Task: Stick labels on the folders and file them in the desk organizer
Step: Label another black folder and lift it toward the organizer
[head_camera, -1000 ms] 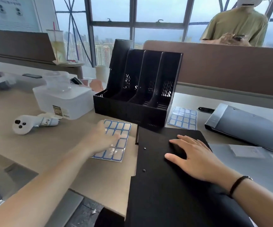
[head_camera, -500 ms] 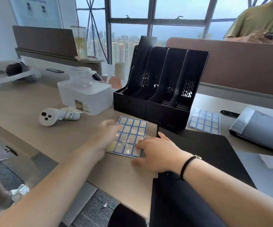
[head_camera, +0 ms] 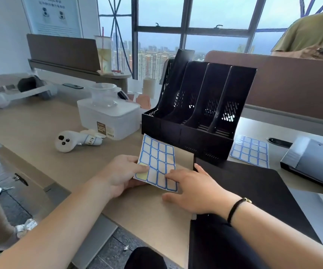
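A sheet of blue-bordered labels (head_camera: 158,159) is tilted up off the desk in front of the black desk organizer (head_camera: 199,115). My left hand (head_camera: 121,174) grips its lower left corner, thumb on top beside an empty yellow cell. My right hand (head_camera: 193,190) rests its fingertips on the sheet's lower right labels. A black folder (head_camera: 253,200) lies flat on the desk to the right, under my right forearm. A second label sheet (head_camera: 250,150) lies flat right of the organizer. A grey folder (head_camera: 316,162) lies at the far right.
A translucent plastic box (head_camera: 108,117) and a white handheld controller (head_camera: 73,141) sit left of the organizer. A drink cup (head_camera: 103,53) stands on the far divider ledge. A person in an olive shirt (head_camera: 310,33) stands behind the partition. A black pen (head_camera: 280,141) lies near the grey folder.
My left hand has lifted the label sheet off the desk and tilted it up. My right hand left the black folder and came over to the sheet's lower right corner.
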A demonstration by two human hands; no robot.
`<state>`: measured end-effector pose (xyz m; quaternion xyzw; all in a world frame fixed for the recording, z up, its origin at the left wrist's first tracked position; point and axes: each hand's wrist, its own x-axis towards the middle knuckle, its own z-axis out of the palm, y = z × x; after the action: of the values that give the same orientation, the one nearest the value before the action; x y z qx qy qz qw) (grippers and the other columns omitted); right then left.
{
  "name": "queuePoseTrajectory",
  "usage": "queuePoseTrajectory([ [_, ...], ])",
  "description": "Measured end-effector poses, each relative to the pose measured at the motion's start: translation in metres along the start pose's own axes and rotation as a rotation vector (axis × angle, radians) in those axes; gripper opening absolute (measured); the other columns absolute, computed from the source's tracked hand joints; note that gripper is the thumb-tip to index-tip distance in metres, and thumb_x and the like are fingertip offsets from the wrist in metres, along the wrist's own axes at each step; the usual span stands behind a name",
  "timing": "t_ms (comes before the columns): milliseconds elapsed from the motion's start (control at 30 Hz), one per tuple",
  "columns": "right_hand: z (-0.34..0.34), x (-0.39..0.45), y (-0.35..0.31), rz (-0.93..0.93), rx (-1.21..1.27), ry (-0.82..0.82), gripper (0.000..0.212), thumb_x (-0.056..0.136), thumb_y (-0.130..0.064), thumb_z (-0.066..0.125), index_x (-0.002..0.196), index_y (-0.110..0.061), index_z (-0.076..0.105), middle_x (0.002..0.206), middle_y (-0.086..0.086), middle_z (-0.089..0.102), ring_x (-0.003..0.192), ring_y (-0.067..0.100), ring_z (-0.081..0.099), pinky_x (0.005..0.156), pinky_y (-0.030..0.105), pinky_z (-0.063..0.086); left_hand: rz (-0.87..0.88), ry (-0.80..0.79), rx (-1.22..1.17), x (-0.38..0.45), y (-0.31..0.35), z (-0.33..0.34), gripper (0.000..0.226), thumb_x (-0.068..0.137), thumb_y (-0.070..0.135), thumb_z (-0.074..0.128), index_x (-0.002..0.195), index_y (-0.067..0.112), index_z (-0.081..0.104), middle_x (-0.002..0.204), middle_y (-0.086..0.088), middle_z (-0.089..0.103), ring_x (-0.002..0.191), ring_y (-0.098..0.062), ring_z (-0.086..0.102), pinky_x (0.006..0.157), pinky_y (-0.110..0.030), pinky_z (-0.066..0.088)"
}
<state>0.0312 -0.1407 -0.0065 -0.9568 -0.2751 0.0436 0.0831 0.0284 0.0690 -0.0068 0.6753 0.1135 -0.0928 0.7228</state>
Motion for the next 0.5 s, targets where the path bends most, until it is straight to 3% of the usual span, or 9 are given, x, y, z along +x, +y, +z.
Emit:
queuePoseTrajectory([
  [100,-0.005,-0.004,0.002,-0.006,0.192,0.106,0.052,0.089,-0.059,0.058,0.136,-0.037,0.051,0.134,-0.016,0.059,0.128,0.009,0.049,0.121,0.037,0.02,0.059,0.004,-0.032,-0.004,0.002,0.008,0.016,0.092,-0.004,0.06,0.101,0.004,0.07,0.094,-0.015,0.078,0.071,-0.021,0.073,0.063,-0.029,0.058],
  [167,-0.012,-0.006,0.006,0.026,0.423,0.262,0.049,0.088,-0.05,0.067,0.132,-0.034,0.056,0.124,-0.015,0.065,0.116,0.005,0.057,0.108,0.028,0.039,0.085,-0.006,-0.155,-0.007,0.009,0.016,0.016,0.093,-0.004,0.058,0.097,0.006,0.07,0.087,-0.013,0.078,0.065,-0.018,0.073,0.056,-0.026,0.059],
  [233,-0.019,-0.009,0.014,0.094,0.633,0.427,0.054,0.086,-0.045,0.072,0.135,-0.032,0.054,0.122,-0.017,0.064,0.113,-0.003,0.058,0.101,0.022,0.045,0.101,-0.044,-0.298,-0.008,0.017,0.025,0.018,0.094,-0.005,0.055,0.101,0.003,0.07,0.09,-0.014,0.077,0.069,-0.019,0.074,0.057,-0.026,0.06],
  [367,-0.032,-0.014,0.037,0.23,0.874,0.536,0.055,0.083,-0.04,0.077,0.132,-0.031,0.055,0.112,-0.014,0.068,0.099,0.003,0.067,0.091,0.03,0.056,0.113,-0.106,-0.426,-0.012,0.03,0.056,0.025,0.093,-0.004,0.056,0.116,-0.002,0.067,0.111,-0.021,0.074,0.089,-0.028,0.072,0.071,-0.03,0.063],
  [500,-0.043,-0.031,0.066,0.297,0.968,0.56,0.056,0.081,-0.038,0.08,0.131,-0.034,0.055,0.106,-0.01,0.072,0.089,0.006,0.072,0.083,0.033,0.059,0.15,-0.169,-0.388,-0.01,0.033,0.097,0.026,0.093,-0.003,0.058,0.118,0.0,0.065,0.11,-0.021,0.074,0.089,-0.027,0.074,0.065,-0.03,0.062],
])
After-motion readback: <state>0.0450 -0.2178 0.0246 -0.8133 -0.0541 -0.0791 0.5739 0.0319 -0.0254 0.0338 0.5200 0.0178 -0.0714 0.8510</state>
